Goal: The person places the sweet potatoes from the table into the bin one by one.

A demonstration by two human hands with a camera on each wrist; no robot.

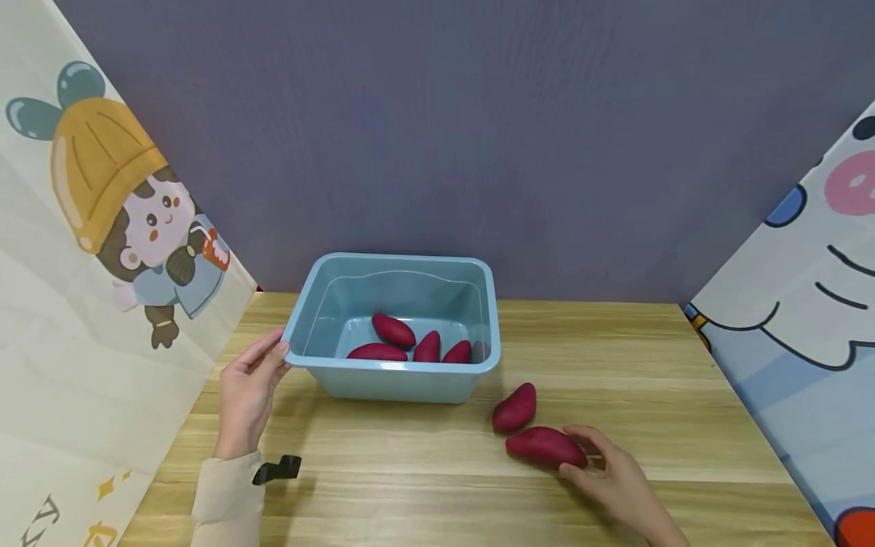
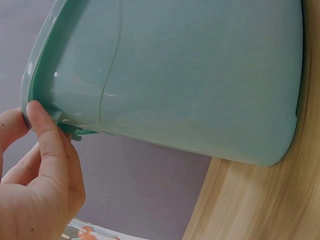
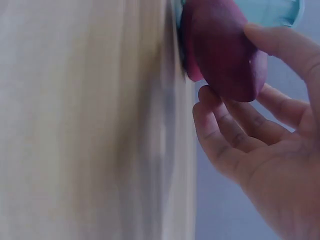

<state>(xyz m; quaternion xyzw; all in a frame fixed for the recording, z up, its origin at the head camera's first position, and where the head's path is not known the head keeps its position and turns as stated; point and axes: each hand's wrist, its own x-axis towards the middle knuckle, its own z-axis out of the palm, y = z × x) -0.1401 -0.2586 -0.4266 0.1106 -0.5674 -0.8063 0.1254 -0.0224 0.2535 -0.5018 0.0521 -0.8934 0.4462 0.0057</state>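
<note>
A light blue plastic bin (image 1: 396, 384) stands on the wooden table with several dark red sweet potatoes (image 1: 393, 330) lying on its floor. My left hand (image 1: 247, 391) pinches the rim at the bin's left front corner, thumb and fingers on either side of the edge, as the left wrist view shows. At the right, my right hand (image 1: 615, 479) grips one end of a larger sweet potato (image 1: 544, 447) between thumb and fingers. In the right wrist view that sweet potato (image 3: 225, 50) hides part of another behind it. A smaller sweet potato (image 1: 515, 409) lies between it and the bin.
Behind the bin rises a grey-purple wall panel (image 1: 444, 137). Cartoon-printed sheets flank the table, one on the left (image 1: 68, 365) and one on the right (image 1: 807, 304). Bare wood table (image 1: 383, 479) shows in front of the bin.
</note>
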